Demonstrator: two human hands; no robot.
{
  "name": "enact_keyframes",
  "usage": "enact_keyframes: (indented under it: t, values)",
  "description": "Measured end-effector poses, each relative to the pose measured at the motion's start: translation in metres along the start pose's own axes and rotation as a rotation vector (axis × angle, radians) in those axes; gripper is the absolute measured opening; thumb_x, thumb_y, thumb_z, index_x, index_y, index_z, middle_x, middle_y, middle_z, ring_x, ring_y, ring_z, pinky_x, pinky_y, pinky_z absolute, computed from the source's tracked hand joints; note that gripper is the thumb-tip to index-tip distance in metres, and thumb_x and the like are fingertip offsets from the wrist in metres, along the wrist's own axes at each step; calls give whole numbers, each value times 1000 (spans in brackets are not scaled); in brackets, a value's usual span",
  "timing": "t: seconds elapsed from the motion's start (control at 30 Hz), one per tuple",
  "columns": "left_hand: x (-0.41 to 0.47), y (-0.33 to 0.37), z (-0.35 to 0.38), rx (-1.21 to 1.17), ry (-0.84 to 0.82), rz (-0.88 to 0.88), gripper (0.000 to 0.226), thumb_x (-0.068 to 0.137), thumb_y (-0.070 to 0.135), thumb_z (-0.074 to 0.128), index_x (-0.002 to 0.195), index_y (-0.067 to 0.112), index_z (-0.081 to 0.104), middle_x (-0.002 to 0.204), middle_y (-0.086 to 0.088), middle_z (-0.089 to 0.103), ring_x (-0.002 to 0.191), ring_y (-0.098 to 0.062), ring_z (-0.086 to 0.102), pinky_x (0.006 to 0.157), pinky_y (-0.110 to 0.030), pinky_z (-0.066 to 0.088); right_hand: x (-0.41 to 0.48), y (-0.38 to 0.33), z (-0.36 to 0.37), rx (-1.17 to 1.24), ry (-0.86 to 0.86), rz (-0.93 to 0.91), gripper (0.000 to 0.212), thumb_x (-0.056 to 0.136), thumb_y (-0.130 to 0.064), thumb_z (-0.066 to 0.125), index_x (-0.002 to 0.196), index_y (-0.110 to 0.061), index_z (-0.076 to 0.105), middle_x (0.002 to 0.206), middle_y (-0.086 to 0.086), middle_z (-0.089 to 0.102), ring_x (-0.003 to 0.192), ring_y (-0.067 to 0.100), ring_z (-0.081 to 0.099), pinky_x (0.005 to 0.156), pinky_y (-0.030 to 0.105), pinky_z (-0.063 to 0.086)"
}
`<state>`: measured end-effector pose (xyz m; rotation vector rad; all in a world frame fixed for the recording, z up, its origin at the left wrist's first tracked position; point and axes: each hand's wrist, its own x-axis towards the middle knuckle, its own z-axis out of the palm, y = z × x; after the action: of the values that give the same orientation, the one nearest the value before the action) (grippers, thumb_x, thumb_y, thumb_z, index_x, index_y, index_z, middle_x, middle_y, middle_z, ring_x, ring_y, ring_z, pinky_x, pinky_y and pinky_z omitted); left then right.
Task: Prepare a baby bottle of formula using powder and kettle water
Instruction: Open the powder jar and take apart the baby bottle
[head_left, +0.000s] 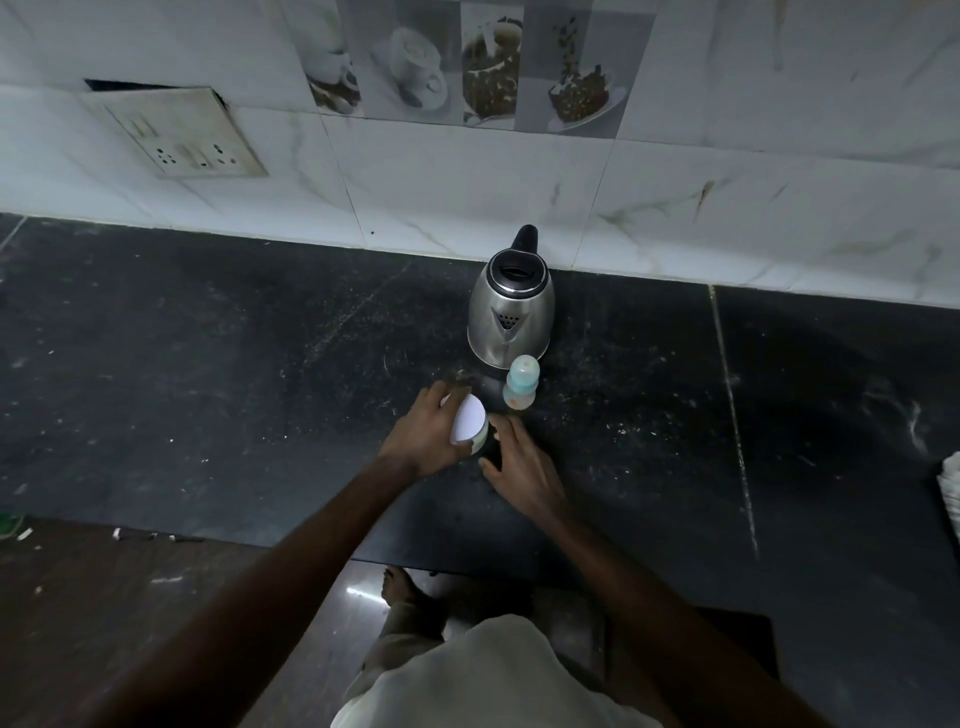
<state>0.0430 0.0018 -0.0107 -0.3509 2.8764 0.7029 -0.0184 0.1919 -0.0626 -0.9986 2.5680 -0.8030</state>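
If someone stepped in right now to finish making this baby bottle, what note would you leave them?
Left hand grips the powder tub, which looks still closed. Right hand is open beside the tub, holding nothing. Baby bottle stands capped on the counter, just in front of the kettle, which is closed too.
Done: nothing visible yet.
Left: open tub and bottle, add powder, pour kettle water, recap, shake.

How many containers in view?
3: stainless-steel kettle by the wall, pale-blue-capped baby bottle just in front of it, white-lidded round tub gripped by the left hand. None seems hidden.
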Motion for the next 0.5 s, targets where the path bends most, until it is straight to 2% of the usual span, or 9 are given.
enact_keyframes:
  t: [0.1,0.2,0.3,0.43,0.5]
  values:
    - [-16,-1,4,-3,5,30,88,75,44,74,151,18,39,144,-6,41,129,-32,43,91,-52,55,-7,-4,6,130,-45,-10,89,81,-26,83,157,-17,37,159,1,41,144,17,42,109,32,44]
    - [-29,-1,7,-12,6,56,88,77,42,78,152,15,40,146,-7,41,135,-31,40,99,-48,53,-11,-4,15,192,-64,0,96,78,-28,85,159,-14,36,161,2,41,149,16,36,119,32,38]
    - [-37,1,7,-22,3,75,87,79,42,78,152,14,40,150,-6,40,136,-27,41,103,-42,50,-16,-5,23,205,-41,9,96,76,-29,85,158,-14,37,159,2,43,147,15,39,119,28,36]
    - [-40,3,7,-31,-8,89,86,79,39,78,152,14,41,149,-7,42,134,-28,42,102,-43,51,-24,-12,26,222,35,25,88,77,-22,85,154,-10,43,154,6,49,142,15,42,116,5,16]
    - [-39,2,7,-35,-16,87,86,78,40,78,152,15,40,149,-6,42,134,-28,43,102,-45,52,-25,-15,25,215,67,46,85,78,-21,84,153,-10,45,153,6,52,141,15,44,116,7,18]
